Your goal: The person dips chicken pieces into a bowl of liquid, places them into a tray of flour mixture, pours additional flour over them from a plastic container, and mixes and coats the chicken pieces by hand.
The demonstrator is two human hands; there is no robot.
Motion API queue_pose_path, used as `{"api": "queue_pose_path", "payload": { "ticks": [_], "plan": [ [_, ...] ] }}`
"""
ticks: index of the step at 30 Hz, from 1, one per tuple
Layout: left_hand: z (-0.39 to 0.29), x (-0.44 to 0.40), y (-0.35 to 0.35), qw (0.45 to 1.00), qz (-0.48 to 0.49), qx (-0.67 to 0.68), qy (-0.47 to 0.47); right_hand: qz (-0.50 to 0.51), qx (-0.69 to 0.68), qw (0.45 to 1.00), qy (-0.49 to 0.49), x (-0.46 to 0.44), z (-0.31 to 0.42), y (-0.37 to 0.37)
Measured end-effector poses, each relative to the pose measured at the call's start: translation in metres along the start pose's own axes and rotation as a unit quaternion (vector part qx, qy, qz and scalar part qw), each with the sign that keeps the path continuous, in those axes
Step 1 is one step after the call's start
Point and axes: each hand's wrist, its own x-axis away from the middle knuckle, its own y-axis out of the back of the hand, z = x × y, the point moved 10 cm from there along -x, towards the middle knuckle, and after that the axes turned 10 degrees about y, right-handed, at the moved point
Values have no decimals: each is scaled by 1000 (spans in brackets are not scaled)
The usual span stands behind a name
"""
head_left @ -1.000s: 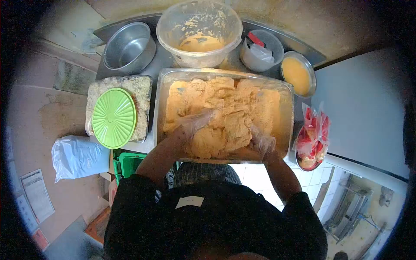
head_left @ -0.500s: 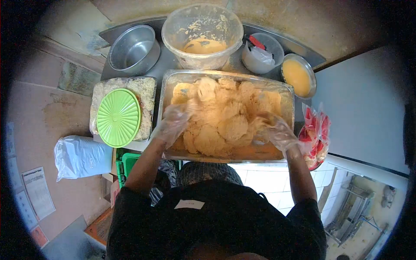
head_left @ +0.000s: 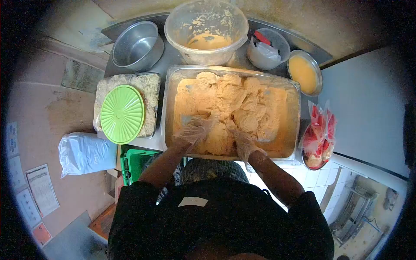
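Note:
A large rectangular metal tray [head_left: 296,117] holds a lumpy orange coated mass [head_left: 234,97], thick in the middle and thin toward the sides. My left hand [head_left: 196,130], in a clear plastic glove, presses into the front left of the mass. My right hand [head_left: 243,141], gloved the same way, is against the front middle of it, close to the left hand. The fingertips of both hands are partly sunk in the orange mass, so what they grip cannot be made out.
Behind the tray stand a big clear bucket [head_left: 182,47], a metal pot [head_left: 138,45], a small tub [head_left: 268,60] and a bowl of orange liquid [head_left: 303,74]. A green lid [head_left: 122,115] lies on a tray at left. Red-and-clear bags [head_left: 318,134] sit at right.
Half a second ago the hands were apart near the tray's sides. They have now come together into the front of the mass, which is gathered more toward the middle.

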Motion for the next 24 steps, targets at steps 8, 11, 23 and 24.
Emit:
{"api": "queue_pose_path", "payload": {
  "ticks": [8,11,23,24],
  "plan": [
    [-22,-17,-3,980,-60,-182,-45,107,358,878,300,-12,-8,3],
    [-26,-27,-1,963,-75,-255,-48,82,451,835,305,9,32,-9],
    [96,2,88,878,-128,403,224,73,240,925,286,41,152,-36],
    [86,12,102,953,-133,189,194,36,247,922,297,37,156,-16]
  ]
}}
